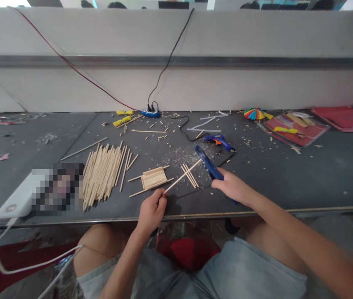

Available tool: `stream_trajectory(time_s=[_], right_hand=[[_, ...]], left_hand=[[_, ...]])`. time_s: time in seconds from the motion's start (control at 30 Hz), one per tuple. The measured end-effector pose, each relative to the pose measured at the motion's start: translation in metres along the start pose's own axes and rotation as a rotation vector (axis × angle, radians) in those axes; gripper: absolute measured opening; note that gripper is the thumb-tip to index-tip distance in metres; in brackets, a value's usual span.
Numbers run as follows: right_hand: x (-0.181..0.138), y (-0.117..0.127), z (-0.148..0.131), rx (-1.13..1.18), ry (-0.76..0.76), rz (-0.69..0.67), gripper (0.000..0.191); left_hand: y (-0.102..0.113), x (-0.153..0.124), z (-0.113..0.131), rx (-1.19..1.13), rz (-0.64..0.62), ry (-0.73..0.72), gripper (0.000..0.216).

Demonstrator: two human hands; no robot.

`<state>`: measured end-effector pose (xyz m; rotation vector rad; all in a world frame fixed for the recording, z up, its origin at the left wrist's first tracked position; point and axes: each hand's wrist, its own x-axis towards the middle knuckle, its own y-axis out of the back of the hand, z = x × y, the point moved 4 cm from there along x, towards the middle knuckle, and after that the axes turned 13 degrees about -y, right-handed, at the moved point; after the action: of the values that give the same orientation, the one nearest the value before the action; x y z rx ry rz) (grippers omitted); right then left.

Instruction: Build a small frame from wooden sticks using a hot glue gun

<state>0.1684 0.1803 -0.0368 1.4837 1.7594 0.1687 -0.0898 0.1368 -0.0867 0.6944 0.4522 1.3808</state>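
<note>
Now, close to the table's (288, 174) near edge, the left hand (151, 211) pinches a wooden stick (182, 176) by its near end. The right hand (231, 187) is wrapped round the blue cutters (207, 164). The stick slants up-right, its far tip at the cutters' head. The grey top is scrap-littered, with open room to the right; a stick pile (101, 174) crowds the left.

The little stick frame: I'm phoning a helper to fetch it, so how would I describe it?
On the dark table, look just right of the big pile of loose sticks and just beyond the left hand, which pinches a single stick. The stick frame lies there flat. Unlike the loose sticks around it, it is a panel of short sticks side by side across two longer rails.
</note>
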Motion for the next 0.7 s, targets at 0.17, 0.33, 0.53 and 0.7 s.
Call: stream_trajectory(time_s=[0.17, 0.33, 0.53, 0.7], right_hand=[[-0.0005, -0.0003, -0.0028, -0.050, -0.011, 0.014, 0.011], [-0.0014, 0.0008, -0.0020, -0.080, -0.009, 0.025, 0.012], [-0.0018, -0.0031, -0.0042, -0.119, 0.048, 0.030, 0.018], [0.0011, -0.0045, -0.0026, -0.143, 0.036, 0.053, 0.016]], left_hand=[[0.0009, -0.0017, -0.0014, -0.035, 0.008, 0.015, 0.023], [0.0006, -0.0014, -0.0038, -0.072, -0.001, 0.026, 0.023], [0.0000, -0.0011, -0.0031, -0.041, -0.003, 0.018, 0.023], [-0.0003, -0.0009, -0.0019, -0.022, -0.006, -0.003, 0.024]])
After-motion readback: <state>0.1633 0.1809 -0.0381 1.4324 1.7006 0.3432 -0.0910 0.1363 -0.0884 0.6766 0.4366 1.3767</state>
